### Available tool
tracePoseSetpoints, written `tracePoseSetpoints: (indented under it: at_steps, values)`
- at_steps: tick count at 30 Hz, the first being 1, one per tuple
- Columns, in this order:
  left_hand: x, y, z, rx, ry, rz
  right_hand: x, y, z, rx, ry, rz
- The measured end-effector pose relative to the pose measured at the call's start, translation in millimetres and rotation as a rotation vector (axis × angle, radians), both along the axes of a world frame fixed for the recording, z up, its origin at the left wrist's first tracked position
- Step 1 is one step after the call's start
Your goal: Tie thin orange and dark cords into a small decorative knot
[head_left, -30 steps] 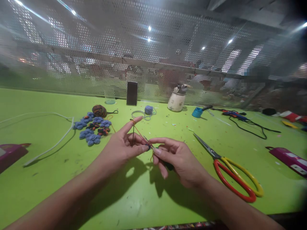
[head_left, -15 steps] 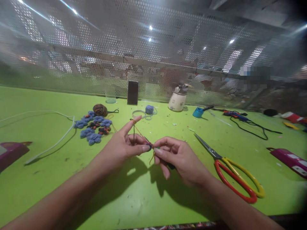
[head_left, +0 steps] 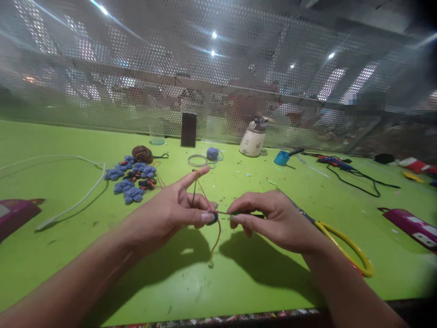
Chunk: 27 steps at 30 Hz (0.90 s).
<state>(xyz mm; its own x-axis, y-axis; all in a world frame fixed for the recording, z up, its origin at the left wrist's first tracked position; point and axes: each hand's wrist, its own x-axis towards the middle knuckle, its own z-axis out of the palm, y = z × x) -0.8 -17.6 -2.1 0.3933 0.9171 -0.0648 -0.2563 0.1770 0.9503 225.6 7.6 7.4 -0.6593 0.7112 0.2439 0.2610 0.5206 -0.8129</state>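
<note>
Between thumb and fingers, my left hand (head_left: pixel 186 205) pinches a small dark blue crochet piece (head_left: pixel 213 217). Yarn (head_left: pixel 204 193), orange and dark along its length, loops over the raised left index finger and runs down to the piece. An orange yarn tail (head_left: pixel 217 239) hangs below it. My right hand (head_left: pixel 262 216) is closed on a crochet hook (head_left: pixel 251 214) with a dark handle; its thin shaft points left and meets the piece. Left of my hands lie several blue and dark-orange crocheted flowers (head_left: pixel 133 196) beside a multicoloured yarn ball (head_left: pixel 142 154).
Scissors (head_left: pixel 355 248) lie partly behind my right forearm. Farther back stand a phone (head_left: pixel 189 130), a white bottle (head_left: pixel 252 138), a blue yarn ball (head_left: pixel 212 154) and a blue pot (head_left: pixel 282 158). Purple power strips (head_left: pixel 409 226) sit at both sides, a white cable (head_left: pixel 73 205) at left.
My right hand has moved right, away from my left, and turned, so the hook's shaft and handle now show. The yarn tail hangs longer below the piece.
</note>
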Motion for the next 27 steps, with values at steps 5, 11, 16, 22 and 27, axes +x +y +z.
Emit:
tracePoseSetpoints:
  at_steps: [5, 11, 16, 22, 27]
  values:
    - [-0.9, 0.7, 0.5, 0.001, -0.002, -0.039, 6.0, 3.5, 2.1, 0.139, -0.015, 0.038]
    - [-2.5, -0.6, 0.6, -0.005, -0.024, -0.084, 10.3, 4.8, 6.6, 0.282, -0.034, 0.077]
    - [-2.0, -1.7, -2.0, -0.011, -0.079, -0.121, 12.8, 3.5, 9.0, 0.33, -0.044, 0.104]
    - [-1.0, -2.3, 1.1, -0.045, -0.101, -0.137, 12.8, 1.8, 9.9, 0.374, -0.034, 0.106]
    - [-0.3, -2.9, 2.1, -0.054, -0.089, -0.14, 12.7, -0.1, 11.8, 0.401, -0.047, 0.099]
